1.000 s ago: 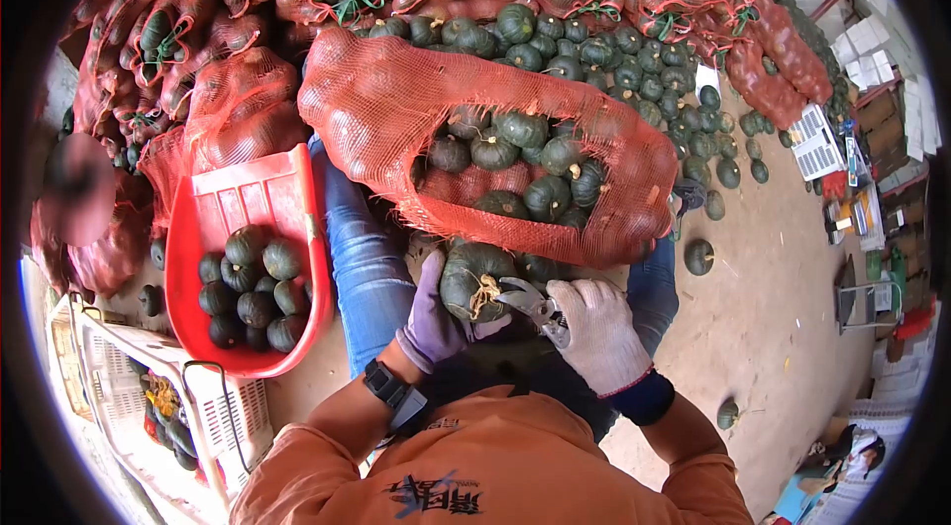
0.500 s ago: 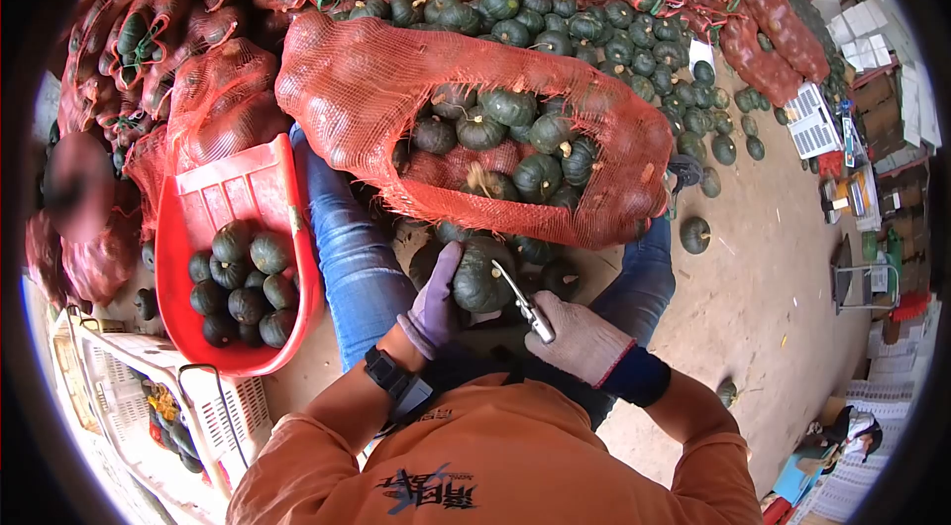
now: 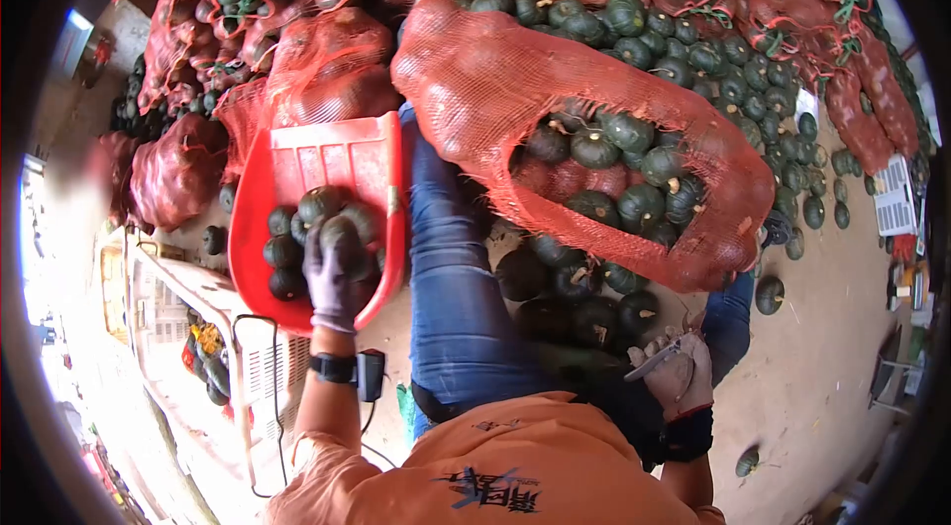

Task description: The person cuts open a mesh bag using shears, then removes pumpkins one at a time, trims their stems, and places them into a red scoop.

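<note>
Dotting tan flr: squash nr red mesh bags.

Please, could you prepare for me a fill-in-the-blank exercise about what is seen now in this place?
The left hand reaches into the plastic scoop, whose main colour is ____.
The gloved hand that holds the metal cutters is the ____ one.
The torn mesh bag holds squashes whose skin is dark ____.
The trousers of the person are ____.

Missing words: red; right; green; blue.
</note>
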The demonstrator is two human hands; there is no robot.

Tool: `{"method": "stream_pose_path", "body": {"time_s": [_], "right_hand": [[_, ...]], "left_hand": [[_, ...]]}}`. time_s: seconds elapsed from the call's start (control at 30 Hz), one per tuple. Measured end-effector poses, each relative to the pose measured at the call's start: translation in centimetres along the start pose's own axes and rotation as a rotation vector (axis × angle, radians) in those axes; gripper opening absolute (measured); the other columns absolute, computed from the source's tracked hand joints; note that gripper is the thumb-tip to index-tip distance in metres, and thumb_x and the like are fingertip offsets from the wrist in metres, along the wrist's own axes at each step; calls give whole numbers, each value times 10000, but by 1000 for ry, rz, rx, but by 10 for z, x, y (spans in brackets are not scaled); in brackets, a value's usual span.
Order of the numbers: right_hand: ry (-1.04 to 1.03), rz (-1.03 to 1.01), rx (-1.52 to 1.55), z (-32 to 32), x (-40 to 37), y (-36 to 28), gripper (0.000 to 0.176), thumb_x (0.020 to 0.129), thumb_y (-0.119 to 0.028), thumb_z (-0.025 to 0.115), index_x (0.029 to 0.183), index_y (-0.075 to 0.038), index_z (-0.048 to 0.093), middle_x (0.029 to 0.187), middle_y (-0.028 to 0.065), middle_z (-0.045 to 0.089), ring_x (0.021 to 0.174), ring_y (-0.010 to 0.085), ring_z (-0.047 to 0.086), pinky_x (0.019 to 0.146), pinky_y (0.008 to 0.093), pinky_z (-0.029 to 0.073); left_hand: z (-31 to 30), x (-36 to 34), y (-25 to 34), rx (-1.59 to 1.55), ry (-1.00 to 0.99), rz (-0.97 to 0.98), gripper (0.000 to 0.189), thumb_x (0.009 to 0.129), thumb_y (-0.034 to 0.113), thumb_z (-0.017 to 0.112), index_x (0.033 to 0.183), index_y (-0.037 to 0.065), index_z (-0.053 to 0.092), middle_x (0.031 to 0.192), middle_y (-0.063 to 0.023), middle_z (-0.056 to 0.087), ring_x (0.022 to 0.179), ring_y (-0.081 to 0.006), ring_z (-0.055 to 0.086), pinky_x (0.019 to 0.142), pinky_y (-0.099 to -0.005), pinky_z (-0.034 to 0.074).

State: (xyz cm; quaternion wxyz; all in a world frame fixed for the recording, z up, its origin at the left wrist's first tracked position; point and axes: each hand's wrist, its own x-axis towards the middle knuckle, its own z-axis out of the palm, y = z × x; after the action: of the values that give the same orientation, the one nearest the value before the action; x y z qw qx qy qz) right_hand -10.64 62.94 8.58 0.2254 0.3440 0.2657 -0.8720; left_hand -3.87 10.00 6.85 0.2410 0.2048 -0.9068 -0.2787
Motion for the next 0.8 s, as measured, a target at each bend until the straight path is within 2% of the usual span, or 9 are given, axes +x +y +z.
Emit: {"method": "stream_pose_path", "body": {"time_s": [0.07,0.1,0.2,0.23,0.27,0.33,0.4,0.57,0.8], "right_hand": [[-8,-42,30,5,-2,-6,354,960,-426,587,1061,-87,596,896,60,569,858,238,554,1003,544,409],[0,-26,56,10,4,-7,356,958,-424,585,1062,-84,597,896,61,569,857,238,555,1004,544,409],[-58,31,127,-2,25,-7,379,955,-407,582,1103,-59,605,858,59,575,836,244,559,1011,533,404],[-72,53,137,-4,30,-8,387,952,-404,587,1114,-53,606,851,58,577,831,246,559,1013,529,403],[-87,74,148,-4,33,-9,394,949,-401,592,1124,-48,606,845,57,578,825,247,560,1014,526,401],[-48,52,158,4,29,-11,438,883,-328,675,1188,-27,583,832,57,585,836,254,576,1021,531,417],[-39,-11,116,18,17,-14,485,842,-287,718,1218,-20,569,852,62,593,855,258,587,1028,543,423],[-79,-25,120,1,22,-15,534,797,-241,757,1252,-41,560,950,107,609,916,291,598,1041,595,417],[-65,19,169,-13,33,-13,525,774,-180,770,1242,-58,564,990,123,587,947,295,579,1060,619,398]], "left_hand": [[-20,7,-11,-635,447,-607,211,996,174,576,1107,15,660,1091,-93,679,996,-200,649,893,-374,542],[-26,17,8,-684,431,-618,182,982,186,596,1030,25,667,1004,-78,689,876,-172,651,833,-370,554],[22,44,85,-744,337,-408,215,1001,118,590,1182,12,639,1146,-91,684,1065,-169,641,978,-322,509],[47,48,72,-244,136,26,256,1020,74,571,1260,-4,613,1231,-92,665,1155,-182,614,1040,-310,468],[75,61,120,-903,-72,-313,265,1018,44,569,1272,-22,606,1270,-109,650,1185,-213,606,1054,-335,461],[135,83,178,-636,-494,120,339,982,155,651,1269,-18,600,1315,-163,625,1251,-274,585,1072,-381,448],[203,107,220,-313,-674,498,485,927,274,705,1349,67,586,1393,-182,574,1338,-375,508,1130,-448,400],[373,129,258,620,-271,879,573,888,312,661,1437,208,531,1331,-44,524,1197,-297,504,1038,-514,386],[386,133,275,739,-495,853,590,876,292,663,1435,168,518,1257,-46,544,1167,-267,514,959,-497,401]]}}
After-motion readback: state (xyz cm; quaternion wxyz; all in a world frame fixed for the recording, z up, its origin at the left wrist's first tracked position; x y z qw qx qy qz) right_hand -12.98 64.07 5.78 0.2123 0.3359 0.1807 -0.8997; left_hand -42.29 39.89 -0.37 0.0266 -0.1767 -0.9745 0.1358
